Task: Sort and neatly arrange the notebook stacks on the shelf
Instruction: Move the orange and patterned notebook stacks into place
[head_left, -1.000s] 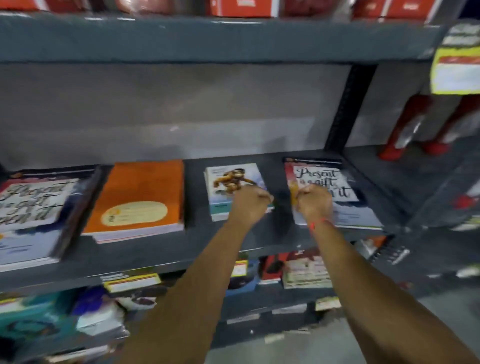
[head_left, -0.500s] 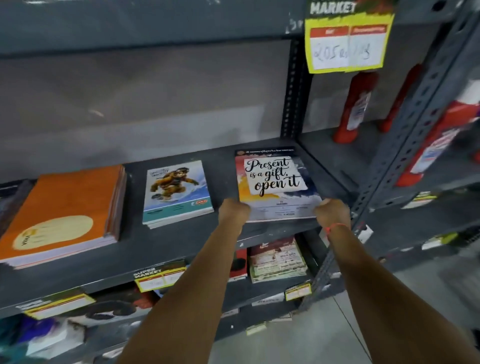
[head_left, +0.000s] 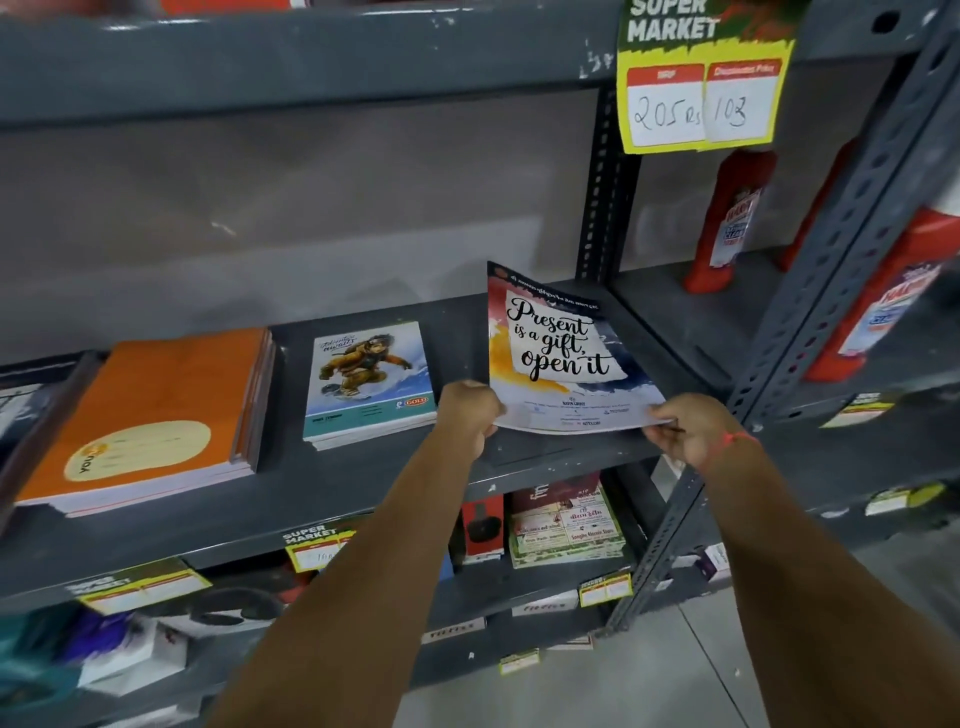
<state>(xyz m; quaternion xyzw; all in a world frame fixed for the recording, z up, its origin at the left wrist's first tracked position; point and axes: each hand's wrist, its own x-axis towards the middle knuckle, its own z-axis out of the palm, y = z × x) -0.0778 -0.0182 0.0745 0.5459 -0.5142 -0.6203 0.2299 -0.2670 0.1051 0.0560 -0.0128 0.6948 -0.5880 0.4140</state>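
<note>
A "Present is a gift, open it" notebook (head_left: 561, 348) is lifted off the grey shelf (head_left: 363, 483), its far end tilted upward. My left hand (head_left: 470, 410) grips its near left corner and my right hand (head_left: 685, 428) grips its near right corner. To its left a small stack of snowboarder-cover notebooks (head_left: 371, 384) lies flat. Further left sits a thicker stack of orange notebooks (head_left: 150, 415). Another dark stack at the far left edge is mostly cut off.
A perforated upright post (head_left: 605, 187) stands behind the held notebook, and a second slanted post (head_left: 810, 322) is at the right. Red bottles (head_left: 727, 223) fill the neighbouring bay. A yellow price tag (head_left: 701, 88) hangs above. Lower shelves hold more stationery (head_left: 566, 525).
My hands went from resting on the two right stacks to gripping the "Present is a gift" notebook's near corners, and now it is raised off the shelf. The view shifted right.
</note>
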